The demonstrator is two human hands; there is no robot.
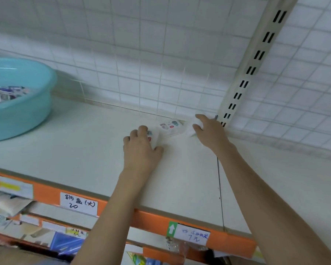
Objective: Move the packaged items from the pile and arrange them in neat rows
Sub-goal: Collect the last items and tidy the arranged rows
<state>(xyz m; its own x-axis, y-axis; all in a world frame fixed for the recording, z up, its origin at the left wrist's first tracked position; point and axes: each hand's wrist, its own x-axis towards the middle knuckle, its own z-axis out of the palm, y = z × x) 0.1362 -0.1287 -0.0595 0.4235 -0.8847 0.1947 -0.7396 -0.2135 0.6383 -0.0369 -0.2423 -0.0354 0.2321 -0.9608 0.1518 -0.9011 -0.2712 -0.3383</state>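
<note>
Three small white packets lie in a line at the back right of the white shelf (84, 142). My left hand (140, 148) grips the nearest packet (153, 137), fingers curled over its top and thumb at its side. A second packet (170, 127) lies free between my hands. Over by the upright post, my right hand (210, 133) holds the third packet (194, 129), which it mostly hides. A teal basin (25, 104) at the far left holds the pile of several more packets (7, 92).
A wire-grid back panel (141, 64) rises behind the shelf, with a slotted upright post (252, 69) at the right. Along the shelf's front runs an orange edge (122, 209) bearing handwritten price labels. Lower shelves below hold assorted goods.
</note>
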